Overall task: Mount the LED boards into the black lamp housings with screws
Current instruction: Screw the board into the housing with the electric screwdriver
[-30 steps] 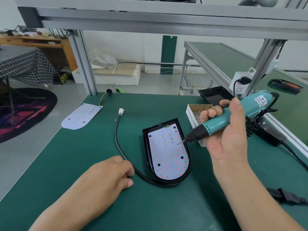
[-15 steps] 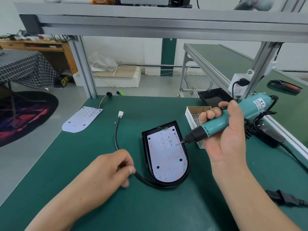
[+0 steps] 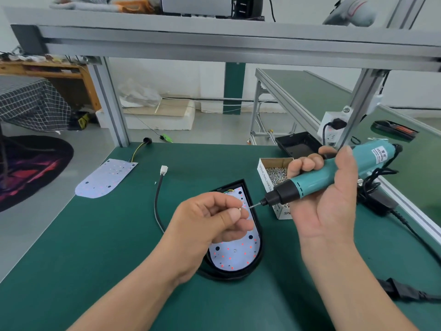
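A black lamp housing (image 3: 257, 263) lies on the green bench with a white LED board (image 3: 236, 256) seated inside it. Above the board, my left hand (image 3: 210, 225) pinches a small screw (image 3: 239, 209) between thumb and forefinger, right at the bit tip. My right hand (image 3: 322, 197) grips a teal electric screwdriver (image 3: 334, 173), its bit pointing left toward the screw. The left hand hides the middle of the board. A second LED board (image 3: 105, 179) lies loose at the far left of the bench.
An open cardboard box of screws (image 3: 274, 173) stands right of the housing. An empty black housing (image 3: 298, 144) sits behind it. The housing's black cable with a white plug (image 3: 164, 169) curves left. Screwdriver cords and a power adapter (image 3: 379, 201) lie at the right edge.
My left hand left the bench by the cable and rose over the housing, now pinching a screw at the bit tip. The screwdriver stayed nearly in place.
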Tool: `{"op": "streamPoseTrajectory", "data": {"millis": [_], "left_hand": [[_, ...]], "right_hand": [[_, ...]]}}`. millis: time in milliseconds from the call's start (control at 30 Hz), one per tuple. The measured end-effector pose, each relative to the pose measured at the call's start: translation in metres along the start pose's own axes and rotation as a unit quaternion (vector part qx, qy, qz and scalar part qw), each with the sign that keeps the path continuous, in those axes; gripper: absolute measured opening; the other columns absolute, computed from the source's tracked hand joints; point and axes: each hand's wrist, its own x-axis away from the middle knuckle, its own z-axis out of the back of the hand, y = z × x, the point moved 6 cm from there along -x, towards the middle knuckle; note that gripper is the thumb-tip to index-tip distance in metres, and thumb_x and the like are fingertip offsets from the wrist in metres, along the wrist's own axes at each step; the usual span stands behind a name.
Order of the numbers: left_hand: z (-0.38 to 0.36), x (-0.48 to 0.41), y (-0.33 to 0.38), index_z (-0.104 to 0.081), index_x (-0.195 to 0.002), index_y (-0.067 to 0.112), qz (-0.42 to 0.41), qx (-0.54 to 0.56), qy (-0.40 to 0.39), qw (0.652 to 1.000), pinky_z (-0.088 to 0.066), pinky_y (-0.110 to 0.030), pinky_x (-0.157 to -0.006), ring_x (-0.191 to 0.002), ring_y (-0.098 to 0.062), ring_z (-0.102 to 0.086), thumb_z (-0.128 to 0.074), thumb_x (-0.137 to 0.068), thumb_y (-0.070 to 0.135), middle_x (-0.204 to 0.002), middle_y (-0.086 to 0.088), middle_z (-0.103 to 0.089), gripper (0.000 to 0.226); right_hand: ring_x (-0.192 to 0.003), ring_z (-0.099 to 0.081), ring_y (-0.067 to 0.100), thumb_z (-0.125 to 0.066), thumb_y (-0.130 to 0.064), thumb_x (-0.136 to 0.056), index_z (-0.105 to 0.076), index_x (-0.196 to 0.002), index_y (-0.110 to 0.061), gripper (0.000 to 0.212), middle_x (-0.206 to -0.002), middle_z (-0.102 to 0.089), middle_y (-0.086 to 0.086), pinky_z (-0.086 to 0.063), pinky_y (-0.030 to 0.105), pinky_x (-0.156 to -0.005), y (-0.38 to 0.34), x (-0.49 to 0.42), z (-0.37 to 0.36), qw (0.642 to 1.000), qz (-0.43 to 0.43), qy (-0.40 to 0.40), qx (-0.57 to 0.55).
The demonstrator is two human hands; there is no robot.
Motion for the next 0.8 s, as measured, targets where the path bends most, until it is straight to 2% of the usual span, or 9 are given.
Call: {"op": "streamPoseTrajectory", "data": {"millis": [333,500,667,800], "left_hand": [[-0.0034,0.0069,-0.0084,-0.082,-0.092,0.018,0.020,0.041,0.001,0.999,-0.064,-0.031,-0.074,-0.095,-0.035,-0.081,-0.075,-0.090,0.010,-0.097,-0.016,-0.080,0.012],[-0.0041,0.0068,-0.0107,-0.082,-0.091,0.019,0.023,0.032,-0.004,0.999,-0.064,-0.030,-0.073,-0.094,-0.034,-0.081,-0.070,-0.098,0.001,-0.100,-0.018,-0.081,0.023],[-0.0020,0.0071,-0.0096,-0.081,-0.089,0.016,0.023,0.037,0.002,0.999,-0.064,-0.031,-0.072,-0.093,-0.035,-0.081,-0.070,-0.097,0.001,-0.100,-0.020,-0.081,0.021],[-0.0017,0.0073,-0.0125,-0.078,-0.097,0.010,0.030,0.035,0.002,0.999,-0.064,-0.030,-0.072,-0.093,-0.036,-0.081,-0.070,-0.098,-0.001,-0.102,-0.021,-0.080,0.013]], "right_hand": [[-0.069,-0.055,0.016,-0.069,-0.034,-0.102,-0.061,-0.097,-0.016,0.020,-0.078,-0.049,-0.001,-0.056,0.034,-0.079,0.0075,0.0040,-0.0022,1.000,-0.009,-0.022,0.020],[-0.068,-0.055,0.016,-0.068,-0.033,-0.103,-0.059,-0.099,-0.015,0.021,-0.077,-0.050,-0.001,-0.056,0.034,-0.078,0.0090,0.0047,-0.0018,0.999,-0.011,-0.023,0.020],[-0.068,-0.054,0.016,-0.067,-0.033,-0.103,-0.059,-0.098,-0.015,0.020,-0.077,-0.049,-0.001,-0.056,0.034,-0.078,0.0087,0.0059,-0.0031,0.999,-0.011,-0.025,0.024],[-0.068,-0.054,0.016,-0.067,-0.032,-0.104,-0.058,-0.098,-0.015,0.020,-0.077,-0.049,-0.001,-0.056,0.034,-0.077,0.0093,0.0060,-0.0038,0.999,-0.012,-0.025,0.022]]}}
